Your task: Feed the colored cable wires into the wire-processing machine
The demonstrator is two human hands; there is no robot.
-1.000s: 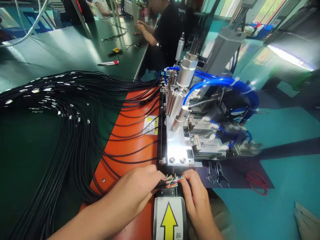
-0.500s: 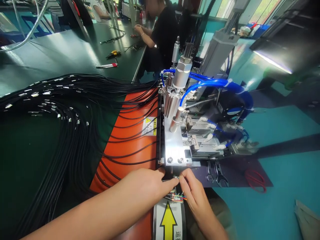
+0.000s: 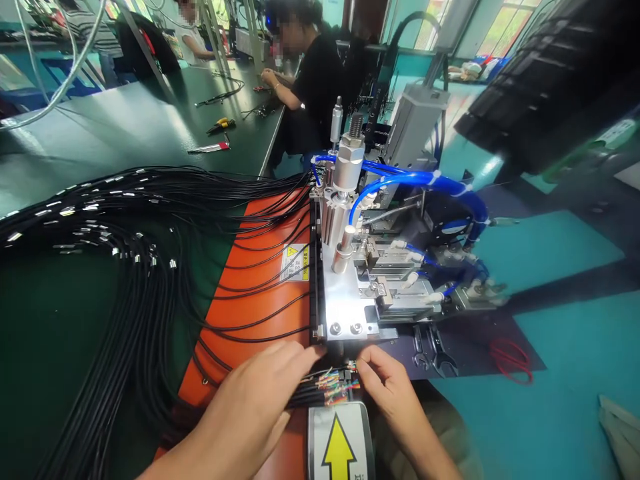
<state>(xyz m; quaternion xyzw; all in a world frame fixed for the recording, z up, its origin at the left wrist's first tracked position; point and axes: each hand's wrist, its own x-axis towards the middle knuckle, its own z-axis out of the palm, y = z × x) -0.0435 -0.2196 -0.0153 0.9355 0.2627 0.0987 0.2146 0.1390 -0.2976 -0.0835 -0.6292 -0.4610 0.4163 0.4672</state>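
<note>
My left hand (image 3: 250,393) lies over a group of black cables (image 3: 305,398) at the front of the orange mat (image 3: 260,300), its fingertips reaching the foot of a metal pneumatic machine (image 3: 350,293). The cables end in stripped, multicoloured wire ends (image 3: 337,388) between my hands. My right hand (image 3: 385,387) pinches at the right side of those wire ends. A long loop of many black cables (image 3: 100,223) with metal-tipped ends spreads over the dark green bench (image 3: 50,347) and across the mat.
A white label with a yellow arrow (image 3: 339,447) sits below the wire ends. Blue air tubing (image 3: 420,178) runs over the machine. Wrenches (image 3: 434,353) and a red coil (image 3: 510,360) lie to the right. A co-worker (image 3: 317,87) handles small parts at a green bench beyond, near pliers (image 3: 220,124).
The coloured wire ends have swung back up and left, nearer the machine, from their lower position half a second ago. My left hand has drawn back toward me, and the camera view has shifted.
</note>
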